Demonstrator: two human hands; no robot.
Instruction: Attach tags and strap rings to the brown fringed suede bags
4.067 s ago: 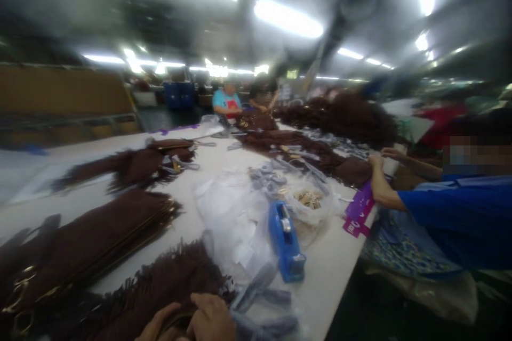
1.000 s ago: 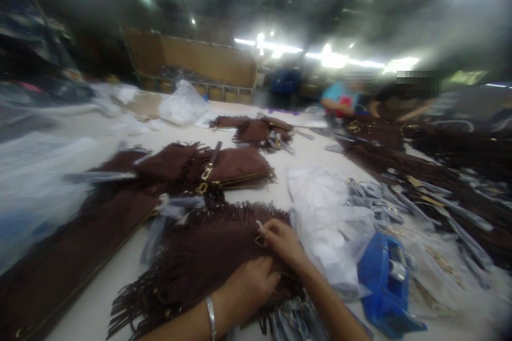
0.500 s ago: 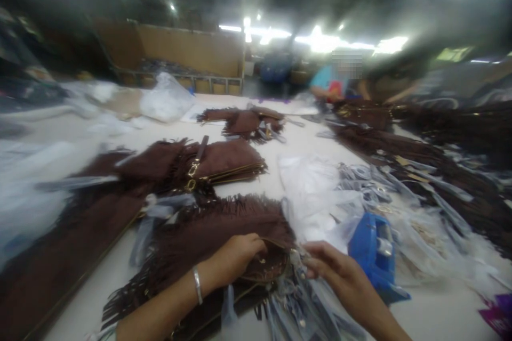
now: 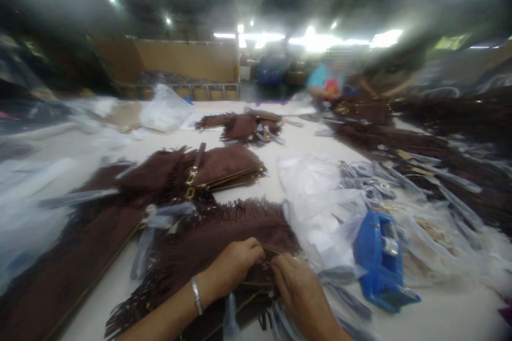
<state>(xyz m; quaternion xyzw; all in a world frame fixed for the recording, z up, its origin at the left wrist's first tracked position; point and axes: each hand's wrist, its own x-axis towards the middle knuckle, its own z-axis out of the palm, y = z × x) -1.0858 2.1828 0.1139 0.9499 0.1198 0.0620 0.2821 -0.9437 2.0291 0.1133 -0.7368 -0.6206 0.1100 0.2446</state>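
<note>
A dark brown fringed bag (image 4: 236,226) with a gold zip edge lies in front of me on top of other brown pieces. My left hand (image 4: 240,261), with a silver bracelet at the wrist, pinches the bag near its zipped edge. Close beside it is my right hand (image 4: 298,285), fingers closed together at the same corner of the bag. Small metal parts glint between the fingertips, but what the right fingers hold is too blurred to make out. Plastic-wrapped straps (image 4: 280,319) lie under and below the right hand.
A blue tape dispenser (image 4: 378,266) stands right of my right hand. Clear plastic bags (image 4: 312,186) and wrapped straps lie behind it. More brown fringed bags (image 4: 232,162) are stacked to the left and ahead. A person (image 4: 324,80) works at the far side.
My right hand has moved left, from the wrapped straps to the bag's corner, and its spread fingers have closed. My left hand stays at the bag's edge.
</note>
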